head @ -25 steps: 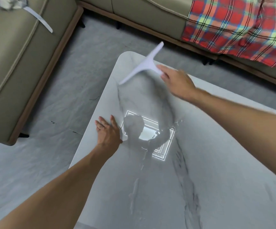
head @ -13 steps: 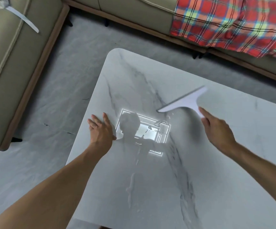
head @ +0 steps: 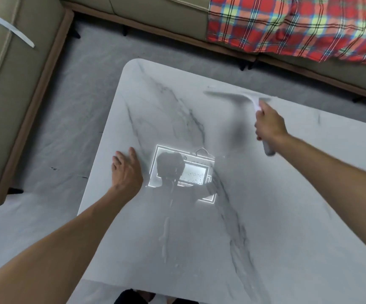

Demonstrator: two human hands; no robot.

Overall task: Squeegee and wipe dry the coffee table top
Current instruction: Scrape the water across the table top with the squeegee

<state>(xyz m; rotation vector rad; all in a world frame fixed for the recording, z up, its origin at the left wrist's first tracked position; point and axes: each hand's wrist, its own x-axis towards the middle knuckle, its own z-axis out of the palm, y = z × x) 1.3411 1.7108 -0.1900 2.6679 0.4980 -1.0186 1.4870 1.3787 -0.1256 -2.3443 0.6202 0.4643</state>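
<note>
The white marble coffee table top [head: 199,238] fills the middle of the view, glossy, with thin streaks and drops of water down its centre. My right hand [head: 269,126] grips the handle of a white squeegee [head: 239,96]. Its blade is blurred and lies across the far right part of the top, near the back edge. My left hand [head: 126,172] rests flat on the table by its left edge, fingers spread, holding nothing.
A beige sofa [head: 13,84] runs along the left and the back, close to the table. A red plaid blanket [head: 298,25] lies on the back sofa. Grey marble-look floor [head: 68,128] separates sofa and table. A ceiling light reflects on the table centre.
My right hand swept the squeegee from the table's far left corner across to the right, then to the far right part. My left hand stayed flat at the left edge.
</note>
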